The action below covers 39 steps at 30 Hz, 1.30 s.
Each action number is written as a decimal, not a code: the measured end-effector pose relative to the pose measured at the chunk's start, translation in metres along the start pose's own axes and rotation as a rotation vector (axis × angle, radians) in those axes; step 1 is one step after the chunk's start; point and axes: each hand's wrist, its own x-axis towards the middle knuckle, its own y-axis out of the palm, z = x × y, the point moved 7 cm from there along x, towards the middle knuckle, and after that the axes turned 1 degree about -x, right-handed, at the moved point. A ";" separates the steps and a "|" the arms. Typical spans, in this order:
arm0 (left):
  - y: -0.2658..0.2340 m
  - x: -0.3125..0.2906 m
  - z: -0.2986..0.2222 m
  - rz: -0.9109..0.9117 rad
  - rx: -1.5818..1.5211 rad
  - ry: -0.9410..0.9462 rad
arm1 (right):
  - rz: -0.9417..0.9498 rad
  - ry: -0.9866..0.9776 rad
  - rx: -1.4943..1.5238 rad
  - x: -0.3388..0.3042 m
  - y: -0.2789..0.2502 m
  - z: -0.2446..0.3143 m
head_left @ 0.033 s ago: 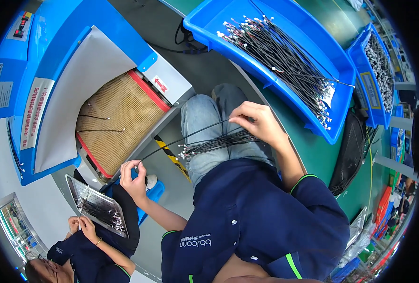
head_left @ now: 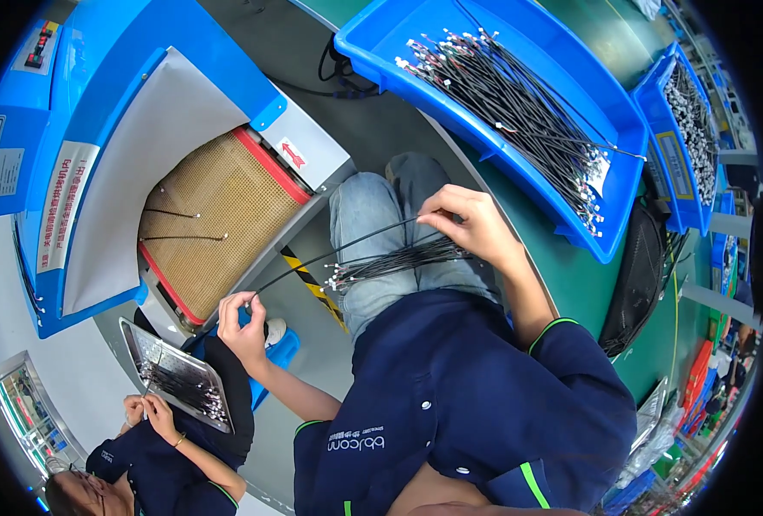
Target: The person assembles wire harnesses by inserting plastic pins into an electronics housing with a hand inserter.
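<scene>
Seen from above, a seated person holds one thin black cable in the air over their lap, drawn nearly straight on a slant between two bare hands; the left hand, lower and out beyond the knees, pinches one end between thumb and fingertips; the right hand, higher and above the thighs, pinches the other end in the same way, its remaining fingers curled.

Under the cable, a loose bundle of similar cables lies across the jeans, with small white plugs fanned out at its left end; to the right, a blue tray on the green table holds a larger heap; to the left, two short cables rest on a tan mesh belt with red edges; at lower left, another person sits with a metal tray of cables.

The cable looks very light, bendy and springy, with a smooth skin that may slide a little; the plugs and fine wires are probably its weak points, so the best hold is on the black sleeve just behind each plug; the fingertips cover both ends, so I cannot tell whether they press on plug or sleeve.
</scene>
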 end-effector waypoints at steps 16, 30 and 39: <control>-0.030 0.019 0.061 -0.006 -0.008 -0.045 | 0.146 -0.317 -0.043 0.026 0.052 0.020; -0.105 0.120 0.226 0.085 0.004 -0.194 | -0.073 -0.326 -0.091 0.143 0.203 0.053; -0.112 0.175 0.248 0.175 0.098 -0.125 | -0.183 -0.312 -0.183 0.161 0.238 0.069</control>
